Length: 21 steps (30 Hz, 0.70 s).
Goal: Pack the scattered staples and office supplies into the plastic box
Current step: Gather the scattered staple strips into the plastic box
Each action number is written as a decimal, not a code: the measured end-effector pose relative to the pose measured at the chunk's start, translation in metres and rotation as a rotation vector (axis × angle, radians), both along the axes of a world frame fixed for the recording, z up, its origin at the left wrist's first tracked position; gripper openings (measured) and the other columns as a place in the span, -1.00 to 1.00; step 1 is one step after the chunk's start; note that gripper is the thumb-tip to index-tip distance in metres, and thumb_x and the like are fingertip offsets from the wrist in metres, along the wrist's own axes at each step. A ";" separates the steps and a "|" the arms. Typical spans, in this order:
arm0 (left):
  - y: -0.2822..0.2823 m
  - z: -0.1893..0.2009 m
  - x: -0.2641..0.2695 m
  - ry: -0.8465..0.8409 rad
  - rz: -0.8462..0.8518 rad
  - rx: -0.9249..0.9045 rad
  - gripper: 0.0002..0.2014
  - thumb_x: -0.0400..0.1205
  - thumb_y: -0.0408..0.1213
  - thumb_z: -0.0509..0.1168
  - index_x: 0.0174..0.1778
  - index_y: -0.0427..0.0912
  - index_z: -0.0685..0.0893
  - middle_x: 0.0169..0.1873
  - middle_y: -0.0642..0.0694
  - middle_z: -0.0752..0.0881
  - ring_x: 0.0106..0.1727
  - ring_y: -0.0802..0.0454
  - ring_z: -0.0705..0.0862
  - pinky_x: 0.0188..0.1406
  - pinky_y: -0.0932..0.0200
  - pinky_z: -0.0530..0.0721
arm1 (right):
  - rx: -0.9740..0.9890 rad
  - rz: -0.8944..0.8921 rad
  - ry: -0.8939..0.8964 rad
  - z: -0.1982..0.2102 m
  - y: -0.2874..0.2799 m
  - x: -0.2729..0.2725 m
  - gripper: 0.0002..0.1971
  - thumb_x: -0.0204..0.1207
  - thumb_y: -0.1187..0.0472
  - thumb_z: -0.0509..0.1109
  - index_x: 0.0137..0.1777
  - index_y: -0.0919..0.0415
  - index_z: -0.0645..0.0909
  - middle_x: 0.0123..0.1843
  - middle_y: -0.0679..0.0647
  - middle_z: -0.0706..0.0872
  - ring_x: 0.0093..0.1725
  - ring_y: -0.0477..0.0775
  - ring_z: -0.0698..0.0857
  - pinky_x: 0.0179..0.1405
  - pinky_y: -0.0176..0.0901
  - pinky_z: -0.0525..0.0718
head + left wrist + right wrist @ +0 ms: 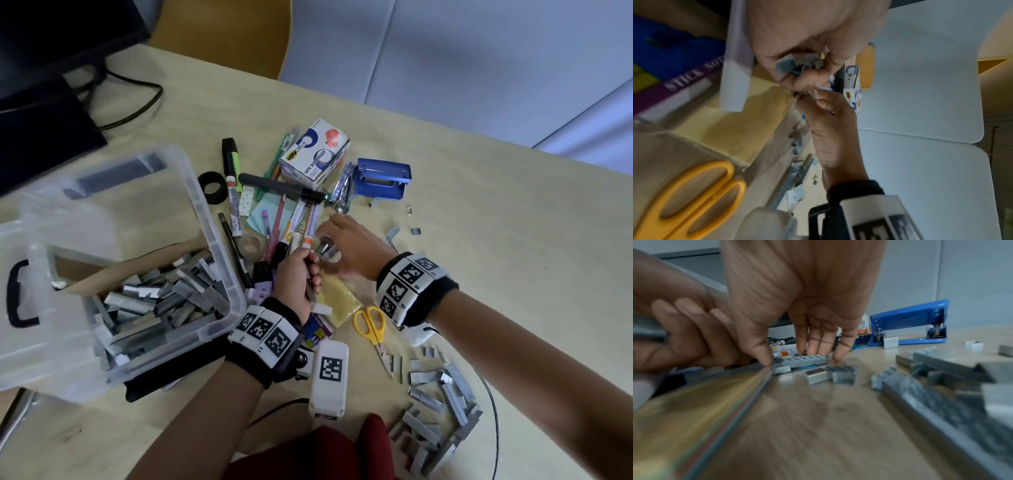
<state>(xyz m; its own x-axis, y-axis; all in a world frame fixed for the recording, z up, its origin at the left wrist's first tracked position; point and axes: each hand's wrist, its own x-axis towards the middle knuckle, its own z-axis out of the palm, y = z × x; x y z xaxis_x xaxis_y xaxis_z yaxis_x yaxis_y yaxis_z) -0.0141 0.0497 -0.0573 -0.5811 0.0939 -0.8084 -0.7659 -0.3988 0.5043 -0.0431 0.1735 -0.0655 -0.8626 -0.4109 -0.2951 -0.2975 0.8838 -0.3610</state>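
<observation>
The clear plastic box stands at the left with its lid off, and several grey staple strips lie inside it. My left hand is curled round a bundle of staple strips, just right of the box. My right hand reaches down beside it. Its fingers are straight and their tips touch a staple strip lying on the table, with the thumb at the strip's left end. A pile of loose staple strips lies at the near right.
Markers and pens, a tape dispenser carton, a blue hole punch, yellow scissors and a yellow sticky pad crowd the middle. A white device lies near the front. A black monitor base sits far left.
</observation>
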 end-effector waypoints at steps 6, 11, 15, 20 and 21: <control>0.002 -0.001 0.001 0.007 0.041 -0.016 -0.66 0.72 -0.24 0.05 -0.42 -0.15 0.39 -0.78 0.07 0.36 -0.80 0.20 0.29 -0.79 0.42 0.21 | 0.079 0.108 -0.046 0.006 0.006 0.000 -0.50 0.38 0.16 0.44 0.34 0.12 0.48 0.46 0.06 0.33 0.31 0.14 0.33 0.25 0.03 0.51; 0.004 -0.003 0.001 0.027 0.061 -0.044 -0.68 0.71 -0.27 0.06 -0.40 -0.16 0.40 -0.75 0.07 0.40 -0.78 0.18 0.33 -0.78 0.43 0.24 | 0.109 0.121 -0.021 0.003 0.011 0.007 -0.60 0.50 0.30 0.27 0.35 0.08 0.50 0.34 0.08 0.46 0.22 0.18 0.42 0.17 0.03 0.54; 0.009 0.000 0.003 0.048 0.079 -0.031 -0.70 0.70 -0.32 0.06 -0.38 -0.21 0.42 -0.63 -0.03 0.46 -0.63 0.09 0.44 -0.76 0.43 0.33 | 0.154 0.007 0.000 0.005 0.021 0.014 -0.63 0.52 0.20 0.28 0.32 0.24 0.47 0.24 0.15 0.52 0.18 0.20 0.52 0.06 0.01 0.60; 0.021 0.010 0.001 0.060 0.038 0.016 -0.72 0.69 -0.38 0.04 -0.36 -0.23 0.41 -0.45 -0.11 0.41 -0.44 0.00 0.42 -0.62 0.36 0.38 | 0.108 -0.220 -0.091 0.011 0.029 0.013 -0.59 0.36 0.21 0.45 0.20 0.31 0.53 0.14 0.19 0.57 0.11 0.23 0.59 -0.15 -0.13 0.47; 0.023 0.011 0.001 0.057 0.036 0.022 -0.73 0.70 -0.39 0.04 -0.35 -0.24 0.42 -0.44 -0.12 0.42 -0.42 0.00 0.44 -0.53 0.33 0.40 | 0.055 -0.282 -0.113 0.013 0.031 0.012 -0.59 0.33 0.20 0.50 0.15 0.31 0.55 0.10 0.19 0.59 0.09 0.23 0.59 -0.13 -0.13 0.48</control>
<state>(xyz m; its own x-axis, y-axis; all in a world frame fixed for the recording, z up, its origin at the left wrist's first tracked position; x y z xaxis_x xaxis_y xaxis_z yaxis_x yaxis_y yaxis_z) -0.0136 0.0727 -0.0466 -0.6295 0.0896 -0.7718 -0.7211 -0.4373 0.5374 -0.0307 0.2041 -0.0521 -0.9007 -0.1410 -0.4110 0.0016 0.9448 -0.3276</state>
